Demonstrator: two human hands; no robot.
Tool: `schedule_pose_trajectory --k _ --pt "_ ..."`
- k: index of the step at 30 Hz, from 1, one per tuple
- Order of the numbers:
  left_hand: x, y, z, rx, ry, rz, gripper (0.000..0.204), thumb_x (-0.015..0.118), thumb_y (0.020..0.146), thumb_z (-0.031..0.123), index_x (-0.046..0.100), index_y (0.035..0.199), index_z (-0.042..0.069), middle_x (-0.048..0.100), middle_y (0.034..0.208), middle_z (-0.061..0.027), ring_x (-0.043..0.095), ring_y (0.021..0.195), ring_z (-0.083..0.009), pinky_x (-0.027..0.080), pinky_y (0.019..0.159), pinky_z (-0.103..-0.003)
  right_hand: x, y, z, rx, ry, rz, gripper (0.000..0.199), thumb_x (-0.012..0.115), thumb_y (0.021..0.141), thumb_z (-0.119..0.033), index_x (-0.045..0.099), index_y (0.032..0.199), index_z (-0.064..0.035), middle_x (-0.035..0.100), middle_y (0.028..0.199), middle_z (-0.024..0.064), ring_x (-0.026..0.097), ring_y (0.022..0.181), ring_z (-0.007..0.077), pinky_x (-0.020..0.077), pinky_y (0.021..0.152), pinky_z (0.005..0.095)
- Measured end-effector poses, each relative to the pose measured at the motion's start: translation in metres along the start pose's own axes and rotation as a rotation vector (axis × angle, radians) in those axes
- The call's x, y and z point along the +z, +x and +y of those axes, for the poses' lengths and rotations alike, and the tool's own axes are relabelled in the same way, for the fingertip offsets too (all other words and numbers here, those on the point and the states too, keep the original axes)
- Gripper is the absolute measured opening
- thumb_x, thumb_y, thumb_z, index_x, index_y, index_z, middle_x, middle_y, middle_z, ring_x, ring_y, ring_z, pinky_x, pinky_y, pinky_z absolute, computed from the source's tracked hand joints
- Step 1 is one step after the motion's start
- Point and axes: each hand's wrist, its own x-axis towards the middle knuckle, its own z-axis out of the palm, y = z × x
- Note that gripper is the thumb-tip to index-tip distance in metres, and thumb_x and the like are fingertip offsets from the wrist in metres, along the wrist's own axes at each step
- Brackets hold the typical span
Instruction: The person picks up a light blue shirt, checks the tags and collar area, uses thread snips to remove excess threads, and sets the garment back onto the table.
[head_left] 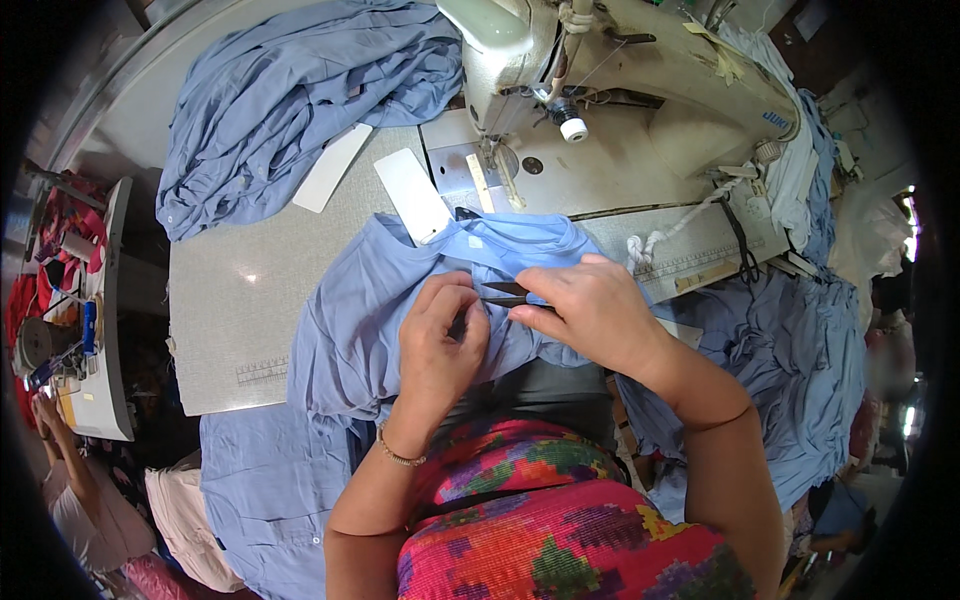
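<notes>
A light-blue shirt (350, 290) lies bunched across the table's front edge and my lap. My left hand (438, 335) is closed in a pinch at the middle of this shirt, with thumb and fingertips together on the cloth; any thread between them is too small to see. From the right, my right hand (605, 310) grips a pair of dark-bladed thread snips (503, 293). The blades point left toward my left fingertips, slightly apart, just over the cloth. A white card tag (412, 192) rests at the shirt's collar.
Behind the shirt stands a sewing machine (660, 100), its needle area facing me. A heap of blue garments (310, 90) and another white card (333, 168) lie at the far left of the grey table (230, 320). More blue cloth (780, 370) hangs at right. Another person's hands show far left.
</notes>
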Motion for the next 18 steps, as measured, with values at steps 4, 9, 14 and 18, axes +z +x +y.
schedule_pose_trajectory --k 4,9,14,18 --pt "0.000 0.000 0.000 0.016 0.016 0.002 0.009 0.063 0.076 -0.005 0.060 0.084 -0.003 0.063 0.093 -0.0126 0.062 0.068 -0.0213 0.049 0.060 -0.028 0.003 0.000 -0.003 -0.037 -0.096 -0.019 0.022 0.066 0.083 -0.030 0.056 0.085 -0.0108 0.059 0.062 0.0036 0.061 0.061 0.0216 0.0434 0.061 0.0339" --pt "0.000 0.000 0.001 0.006 0.012 -0.001 0.009 0.063 0.076 -0.006 0.060 0.084 -0.003 0.063 0.093 -0.0129 0.062 0.068 -0.0214 0.049 0.060 -0.029 0.006 0.000 -0.007 -0.059 -0.118 0.003 0.019 0.063 0.085 -0.028 0.055 0.083 -0.0112 0.058 0.064 0.0025 0.061 0.061 0.0198 0.0428 0.062 0.0331" --pt "0.000 0.000 0.003 0.009 0.003 -0.009 0.009 0.063 0.076 -0.006 0.060 0.084 -0.003 0.063 0.093 -0.0132 0.062 0.069 -0.0215 0.050 0.061 -0.029 0.008 -0.003 -0.005 -0.056 -0.121 -0.001 0.018 0.062 0.086 -0.028 0.055 0.082 -0.0113 0.058 0.063 0.0027 0.061 0.062 0.0192 0.0428 0.063 0.0331" --pt "0.000 -0.001 -0.002 -0.027 -0.022 0.003 0.009 0.062 0.076 -0.006 0.059 0.084 -0.004 0.063 0.094 -0.0134 0.062 0.072 -0.0220 0.050 0.062 -0.029 0.004 -0.004 0.015 0.018 -0.174 0.064 0.022 0.063 0.086 -0.031 0.058 0.086 -0.0104 0.061 0.065 0.0041 0.063 0.064 0.0225 0.0445 0.065 0.0339"
